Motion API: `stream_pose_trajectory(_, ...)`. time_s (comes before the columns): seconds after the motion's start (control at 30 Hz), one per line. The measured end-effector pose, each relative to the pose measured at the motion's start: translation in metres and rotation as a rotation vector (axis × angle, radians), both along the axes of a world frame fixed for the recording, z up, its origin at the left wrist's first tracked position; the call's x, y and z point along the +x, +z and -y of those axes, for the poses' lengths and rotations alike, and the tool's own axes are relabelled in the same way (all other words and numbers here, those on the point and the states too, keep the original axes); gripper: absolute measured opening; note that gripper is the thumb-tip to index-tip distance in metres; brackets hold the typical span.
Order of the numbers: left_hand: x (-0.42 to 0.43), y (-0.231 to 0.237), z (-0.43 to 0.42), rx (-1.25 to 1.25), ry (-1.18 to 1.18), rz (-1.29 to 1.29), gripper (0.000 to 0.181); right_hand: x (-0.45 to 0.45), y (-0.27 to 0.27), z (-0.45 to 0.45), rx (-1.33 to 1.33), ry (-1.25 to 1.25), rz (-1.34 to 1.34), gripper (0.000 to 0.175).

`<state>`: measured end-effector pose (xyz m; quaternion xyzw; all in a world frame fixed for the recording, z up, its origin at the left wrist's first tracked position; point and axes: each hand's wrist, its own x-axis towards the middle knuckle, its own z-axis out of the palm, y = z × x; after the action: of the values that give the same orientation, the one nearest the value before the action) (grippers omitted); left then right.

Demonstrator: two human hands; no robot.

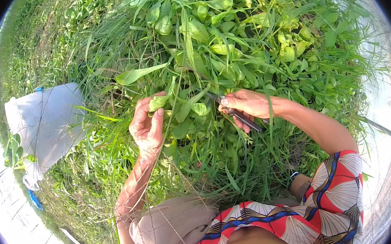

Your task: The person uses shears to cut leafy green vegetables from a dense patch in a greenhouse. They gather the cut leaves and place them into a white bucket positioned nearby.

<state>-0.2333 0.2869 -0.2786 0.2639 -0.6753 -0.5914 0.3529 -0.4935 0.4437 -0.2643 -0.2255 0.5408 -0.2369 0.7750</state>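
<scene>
My left hand (148,124) holds a pale green leaf (158,103) between thumb and fingers, at the near edge of a dense patch of leafy plants. To its right, my right hand (247,107) grips dark-handled pruning shears (240,118), whose tips point left into the foliage. Whether the blades are apart or together cannot be told. Between my hands stand more broad leaves (188,107), with a small curled leaf (200,109) near the shears. Thin grass stems cross in front of both hands.
A translucent white plastic container (52,121) lies tilted in the grass on the left, a leafy sprig (17,151) by its lower side. Tall grass and yellowing leaves (293,43) fill the far side. Pale sheeting (386,106) borders the plants at right. My bent knee (174,223) is close below.
</scene>
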Motion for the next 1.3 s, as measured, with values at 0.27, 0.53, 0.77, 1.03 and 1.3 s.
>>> stream_pose_trajectory(0.27,0.001,0.053,0.007,0.291,0.107,-0.355,0.027,0.010,0.007,-0.008,-0.191,-0.148,0.093,0.044)
stream_pose_trajectory(0.53,0.065,0.178,0.046,0.005,0.406,-0.554,0.034,0.009,0.024,-0.008,-0.271,-0.104,0.052,0.052)
stream_pose_trajectory(0.77,0.152,0.276,0.134,-0.688,1.059,-0.051,0.033,0.002,0.019,-0.003,-0.211,-0.114,0.068,0.051)
stream_pose_trajectory(1.03,0.160,0.250,0.184,-0.885,0.810,0.857,0.050,-0.010,0.017,0.008,-0.152,-0.170,-0.012,0.050)
stream_pose_trajectory(1.3,-0.074,0.222,0.087,-0.915,-0.233,0.499,0.026,-0.037,0.042,-0.019,-0.267,-0.150,0.053,0.052)
